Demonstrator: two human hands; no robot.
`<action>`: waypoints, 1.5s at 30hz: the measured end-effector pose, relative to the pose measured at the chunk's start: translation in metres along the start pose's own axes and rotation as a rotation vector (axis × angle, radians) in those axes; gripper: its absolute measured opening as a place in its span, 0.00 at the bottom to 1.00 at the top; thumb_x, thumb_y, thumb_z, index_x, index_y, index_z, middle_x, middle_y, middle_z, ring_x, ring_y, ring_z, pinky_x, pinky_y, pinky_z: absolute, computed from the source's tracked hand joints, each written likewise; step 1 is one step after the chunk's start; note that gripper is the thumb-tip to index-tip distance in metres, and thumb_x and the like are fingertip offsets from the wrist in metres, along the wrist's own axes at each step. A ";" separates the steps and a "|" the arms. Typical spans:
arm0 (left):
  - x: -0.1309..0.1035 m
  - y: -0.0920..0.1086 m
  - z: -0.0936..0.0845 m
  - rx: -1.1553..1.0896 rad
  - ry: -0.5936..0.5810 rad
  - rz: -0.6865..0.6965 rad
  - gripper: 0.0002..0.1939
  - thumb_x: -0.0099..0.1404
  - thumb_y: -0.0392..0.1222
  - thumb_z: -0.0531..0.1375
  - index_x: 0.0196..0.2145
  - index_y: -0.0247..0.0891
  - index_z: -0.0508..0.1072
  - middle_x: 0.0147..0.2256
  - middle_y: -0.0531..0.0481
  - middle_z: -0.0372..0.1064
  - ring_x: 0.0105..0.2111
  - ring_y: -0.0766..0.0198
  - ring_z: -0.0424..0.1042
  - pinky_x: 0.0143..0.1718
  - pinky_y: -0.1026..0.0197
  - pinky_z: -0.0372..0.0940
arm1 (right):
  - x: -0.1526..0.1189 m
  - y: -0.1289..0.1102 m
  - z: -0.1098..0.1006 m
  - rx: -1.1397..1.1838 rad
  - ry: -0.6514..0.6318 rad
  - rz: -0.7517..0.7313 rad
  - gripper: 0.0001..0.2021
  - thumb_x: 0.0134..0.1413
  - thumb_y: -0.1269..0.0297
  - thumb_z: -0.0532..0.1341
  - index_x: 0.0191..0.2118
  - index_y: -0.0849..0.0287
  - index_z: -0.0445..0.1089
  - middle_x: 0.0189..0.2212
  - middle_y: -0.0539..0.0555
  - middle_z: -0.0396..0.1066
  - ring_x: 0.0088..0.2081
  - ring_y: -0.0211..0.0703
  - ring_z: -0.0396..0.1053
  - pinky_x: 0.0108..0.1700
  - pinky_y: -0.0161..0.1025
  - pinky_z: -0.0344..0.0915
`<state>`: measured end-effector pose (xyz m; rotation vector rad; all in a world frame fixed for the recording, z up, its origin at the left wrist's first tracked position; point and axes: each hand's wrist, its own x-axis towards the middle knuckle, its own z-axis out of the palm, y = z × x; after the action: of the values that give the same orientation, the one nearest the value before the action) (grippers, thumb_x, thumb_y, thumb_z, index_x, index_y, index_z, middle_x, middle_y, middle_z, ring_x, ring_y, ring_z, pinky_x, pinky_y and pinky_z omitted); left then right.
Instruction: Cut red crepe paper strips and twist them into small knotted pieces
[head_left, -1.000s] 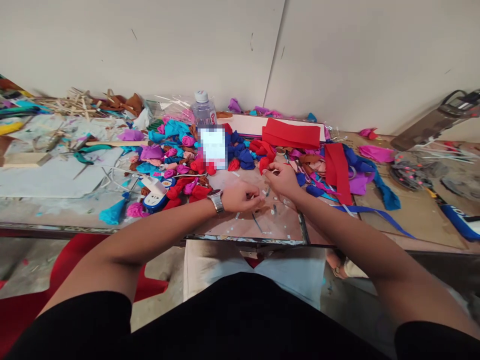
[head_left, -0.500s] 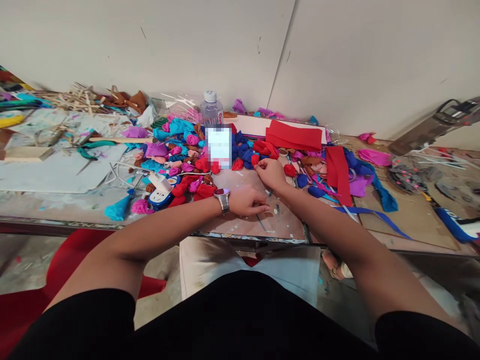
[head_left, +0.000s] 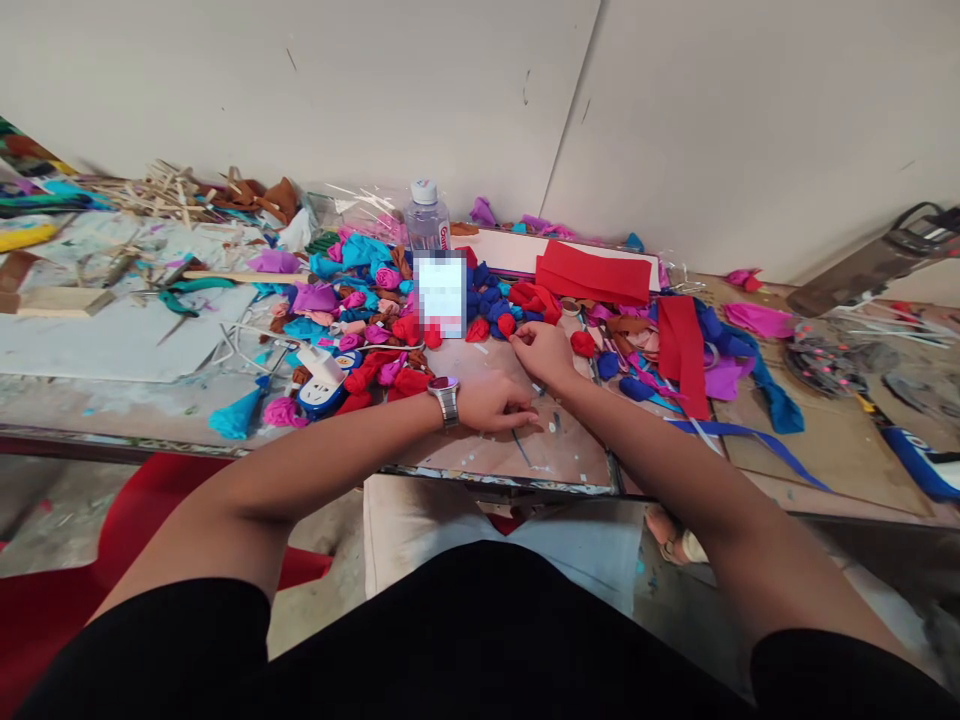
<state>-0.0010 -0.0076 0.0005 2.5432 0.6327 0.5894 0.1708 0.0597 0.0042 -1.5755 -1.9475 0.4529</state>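
My left hand point(head_left: 496, 402), with a metal watch on the wrist, rests low over the bare front part of the table point(head_left: 480, 455). Its fingers are curled in, and whatever may be inside them is hidden. Just beyond it, my right hand point(head_left: 545, 353) reaches to the edge of the fabric pile with loosely bent fingers. A small red fabric rosette point(head_left: 506, 325) lies right by its fingertips, seemingly out of their grasp. Blue rosettes point(head_left: 491, 305) and another red rosette point(head_left: 478, 329) lie around that one. A phone-like bright screen point(head_left: 442, 290), partly blurred, stands behind them.
A water bottle point(head_left: 427, 218) stands behind the screen. A power strip point(head_left: 326, 385) with a white plug sits left. Folded red cloth point(head_left: 592, 272) and red strips point(head_left: 681, 355) lie right. Green-handled pliers point(head_left: 184, 297) and wood sticks lie farther left; a dark bottle point(head_left: 862, 265) leans right.
The red rosette that was at my right fingertips now lies among the others, and the fingers have drawn slightly back from it. My left hand stays put. The view has shifted a little.
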 end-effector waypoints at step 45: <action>-0.065 -0.018 -0.096 0.808 -0.146 -0.935 0.21 0.75 0.32 0.49 0.47 0.27 0.83 0.48 0.27 0.80 0.51 0.42 0.81 0.49 0.52 0.69 | 0.060 -0.067 0.063 0.844 0.028 -0.062 0.35 0.60 0.24 0.58 0.48 0.54 0.74 0.49 0.57 0.79 0.54 0.49 0.75 0.61 0.48 0.70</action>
<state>-0.1066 0.0037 0.0497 2.4415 2.1372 -0.2452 0.0722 0.1074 0.0093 -0.9557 -1.4617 1.0468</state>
